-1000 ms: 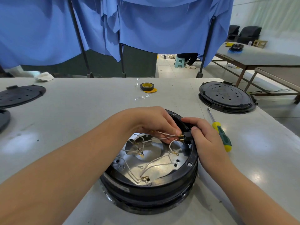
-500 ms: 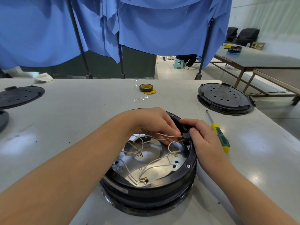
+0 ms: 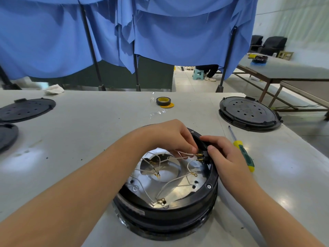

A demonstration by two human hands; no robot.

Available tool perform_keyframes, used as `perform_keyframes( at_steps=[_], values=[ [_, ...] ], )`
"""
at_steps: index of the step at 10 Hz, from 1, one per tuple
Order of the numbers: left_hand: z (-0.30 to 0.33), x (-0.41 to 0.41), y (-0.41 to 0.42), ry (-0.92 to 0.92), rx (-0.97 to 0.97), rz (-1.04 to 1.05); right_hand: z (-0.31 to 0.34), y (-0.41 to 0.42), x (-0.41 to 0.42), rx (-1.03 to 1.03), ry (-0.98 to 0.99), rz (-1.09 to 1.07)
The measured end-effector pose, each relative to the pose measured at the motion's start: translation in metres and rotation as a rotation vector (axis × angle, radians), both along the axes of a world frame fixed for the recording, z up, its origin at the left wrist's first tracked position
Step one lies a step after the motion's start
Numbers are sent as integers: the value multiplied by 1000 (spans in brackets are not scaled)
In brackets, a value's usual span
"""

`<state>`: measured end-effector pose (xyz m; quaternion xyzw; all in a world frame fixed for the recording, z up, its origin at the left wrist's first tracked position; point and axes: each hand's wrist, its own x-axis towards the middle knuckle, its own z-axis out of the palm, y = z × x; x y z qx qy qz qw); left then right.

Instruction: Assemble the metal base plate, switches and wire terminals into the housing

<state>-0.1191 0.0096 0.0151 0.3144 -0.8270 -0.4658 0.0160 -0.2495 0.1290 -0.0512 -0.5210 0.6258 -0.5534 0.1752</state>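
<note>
On the counter [image 3: 92,132], our left hand [image 3: 170,138] pinches a white wire [image 3: 185,154] at its brass terminal [image 3: 199,155], while our right hand [image 3: 222,155] grips the black switch [image 3: 206,155] at the housing [image 3: 178,216] rim, above the metal base plate [image 3: 178,189].

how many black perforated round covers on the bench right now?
2 whole ones: one cover at the far right beside the screwdriver, one cover at the far left. A dark round part below it is cut off, kind unclear.

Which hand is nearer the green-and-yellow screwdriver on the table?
Right. The right hand grips the switch at the housing rim, just beside the screwdriver; the left hand pinches the white wires farther away.
</note>
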Motion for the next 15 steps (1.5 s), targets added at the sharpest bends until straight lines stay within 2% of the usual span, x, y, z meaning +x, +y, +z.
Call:
perform_keyframes(
  at_steps=[1, 3, 5, 6, 8, 9, 10, 11, 12, 13, 14, 15],
  values=[
    [6, 8, -2, 50, -63, 50, -2, -1, -2, -3, 7, 3],
    [18, 41, -5, 196, -364, 209, -5, -1, -4, -18, 8, 11],
    [9, 83, -5, 422, -480, 475, -7, -1, -3, -14, -19, -10],
    [-3, 101, -4, 479, -476, 593, -7, -1, -4, -11, -35, -3],
    [-38, 130, 0, 538, -302, 854, -4, 0, -4, -4, -33, 11],
    [-58, 141, 6, 509, -228, 961, -5, 2, -5, 4, 0, -6],
    [-75, 151, 12, 412, -222, 977, -5, 2, -7, 25, 11, -41],
    [-80, 158, 21, 284, -297, 883, 0, 5, -15, 107, 36, -79],
    [-80, 157, 27, 178, -442, 788, 6, 10, -29, 303, 199, -60],
    [-77, 157, 28, 171, -389, 767, 15, 13, -35, 476, 325, 40],
    [-76, 157, 25, 162, -320, 767, 24, 17, -37, 603, 275, 102],
    [-78, 155, 24, 121, -323, 789, 29, 32, -39, 638, 328, 36]
  ],
)
